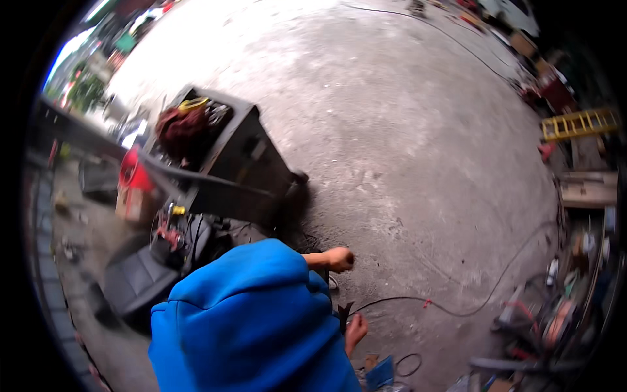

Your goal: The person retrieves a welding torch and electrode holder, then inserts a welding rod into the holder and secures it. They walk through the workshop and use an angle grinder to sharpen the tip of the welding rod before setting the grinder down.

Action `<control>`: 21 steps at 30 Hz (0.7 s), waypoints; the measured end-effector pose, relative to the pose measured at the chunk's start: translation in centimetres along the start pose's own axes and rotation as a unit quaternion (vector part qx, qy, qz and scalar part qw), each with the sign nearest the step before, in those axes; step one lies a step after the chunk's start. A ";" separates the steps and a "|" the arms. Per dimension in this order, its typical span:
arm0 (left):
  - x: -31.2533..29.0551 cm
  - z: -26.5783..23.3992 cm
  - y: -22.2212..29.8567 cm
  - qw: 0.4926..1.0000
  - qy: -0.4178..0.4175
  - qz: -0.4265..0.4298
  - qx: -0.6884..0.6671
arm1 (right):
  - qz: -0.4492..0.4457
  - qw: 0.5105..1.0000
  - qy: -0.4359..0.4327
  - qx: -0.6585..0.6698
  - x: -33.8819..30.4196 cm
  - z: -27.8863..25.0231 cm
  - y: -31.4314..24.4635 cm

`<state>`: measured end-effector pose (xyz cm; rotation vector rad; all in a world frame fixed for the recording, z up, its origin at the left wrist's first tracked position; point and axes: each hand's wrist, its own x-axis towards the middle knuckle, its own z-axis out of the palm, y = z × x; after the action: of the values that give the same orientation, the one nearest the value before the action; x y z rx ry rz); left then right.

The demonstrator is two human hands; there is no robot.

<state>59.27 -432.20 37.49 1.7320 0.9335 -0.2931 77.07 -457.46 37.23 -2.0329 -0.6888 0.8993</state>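
My blue garment (255,313) fills the lower middle, and both hands show past its right edge. Beyond it, my left hand (340,259) reaches out over the concrete floor, fingers curled into a fist. A dark spot shows at its fingers, too small and blurred to name. Nearer the lower edge is my right hand (355,332), its fingers bent and partly turned from view. Close to this hand, a dark strip-like piece (344,315) stands out, and a thin black cable (392,300) runs off to the right; contact with the hand cannot be made out.
A dark metal cart (251,153) carries a maroon cloth (183,130) and a yellow ring. Left of me lie a grey seat (140,274), a red bucket (134,171) and a cardboard box (134,204). At right are a yellow ladder (580,124) and piled tools.
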 end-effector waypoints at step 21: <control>-19.4 -31.7 4.8 0.648 0.651 -0.387 -0.081 | -0.183 0.814 -0.546 -0.081 30.3 17.2 -41.0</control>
<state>42.05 -412.89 64.59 1.0500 2.6538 0.6362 75.42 -406.02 53.00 -1.2515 -1.7364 1.7917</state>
